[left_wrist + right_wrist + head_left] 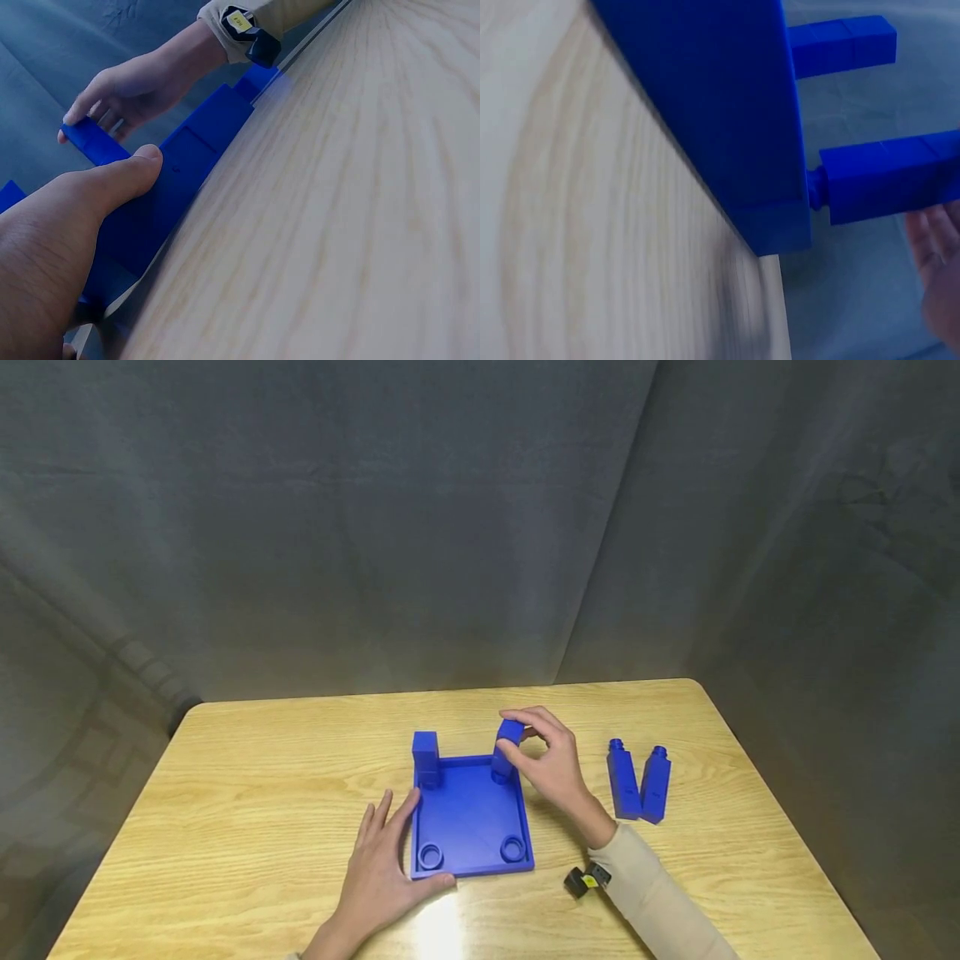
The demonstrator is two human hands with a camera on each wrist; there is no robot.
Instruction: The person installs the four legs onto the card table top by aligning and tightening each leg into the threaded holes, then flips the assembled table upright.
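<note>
Head view. A blue square tray (471,827) with a raised rim lies on the wood-grain table (262,793). The left hand (378,872) is at its near-left corner, fingers spread: index at the left rim, thumb along the near edge. The right hand (553,764) pinches a blue square-section leg (501,765) near its top, thumb on one side, fingers on the other. This leg is at the far-right corner, leaning slightly right; its foot is small in view, so depth of seating cannot be told. A second leg (425,756) stands upright at the far-left corner. Open round sockets show at near left (431,857) and near right (513,848). Two loose legs (624,783) (656,785) lie to the right, threaded ends pointing away; unclear whether their near ends touch. The beige sleeve (645,889) is cut off by the bottom edge; a black wrist device (576,882) sits beside its cuff.

Left wrist view. Strongly tilted. The left thumb lies against the tray's outer side; the other fingers are mostly hidden. The right hand holds the leg's end beyond; the tray and thumb cover its base. A blue piece at the left edge is cut off.

Right wrist view. Tray seen side-on, partly out of frame. A narrow neck shows between the held leg's body and the rim; its tip is hidden. The other standing leg's base is also behind the rim. The right hand is cropped, with fingers visible below the leg; the thumb cannot be made out.
</note>
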